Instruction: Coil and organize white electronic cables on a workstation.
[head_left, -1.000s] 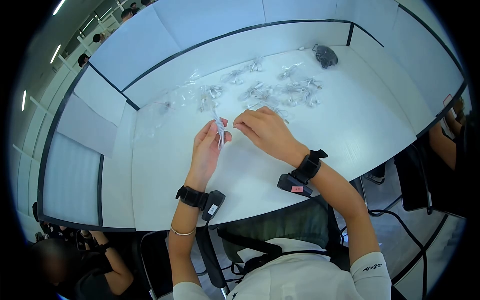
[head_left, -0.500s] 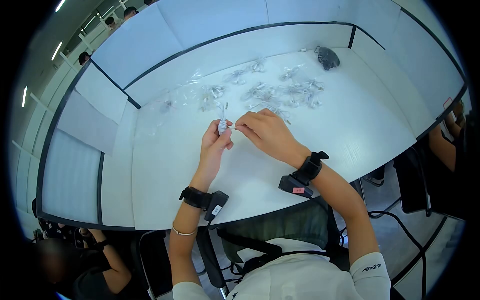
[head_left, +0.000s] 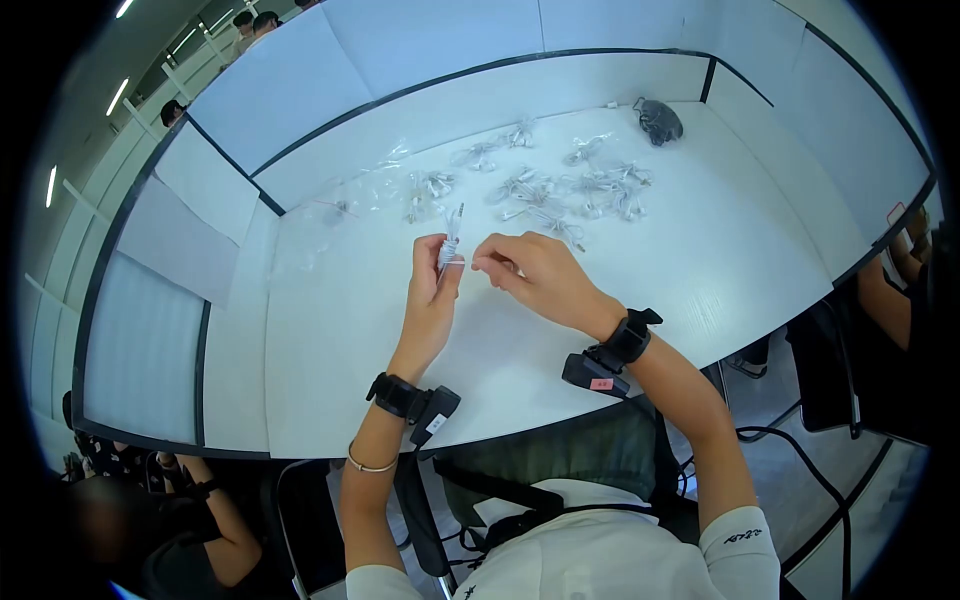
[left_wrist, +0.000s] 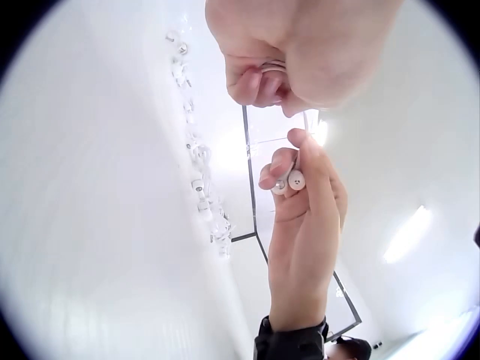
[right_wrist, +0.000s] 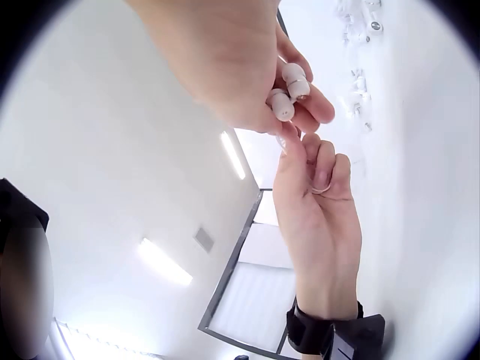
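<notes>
A coiled bundle of white earphone cable [head_left: 449,250] is gripped in the left hand [head_left: 429,300], its metal plug pointing up and away. White strands pass from the bundle toward the right hand [head_left: 545,280], whose fingers are curled close beside it. Two white earbuds [right_wrist: 289,97] sit within the right hand's fingers in the right wrist view; the left wrist view also shows the earbuds [left_wrist: 296,180] there. In the right wrist view the left hand [right_wrist: 322,217] has its fingers folded over a loop of cable.
Several bundled white cables in clear bags [head_left: 600,185] lie across the far half of the white table [head_left: 350,350]. Clear plastic wrapping [head_left: 340,205] is at the back left, a dark grey pouch [head_left: 659,121] at the back right. Low partitions [head_left: 420,95] enclose the table.
The left hand has turned and shifted slightly right with the cable bundle, whose plug now stands out above it. The right hand has lowered slightly and stays close to the left.
</notes>
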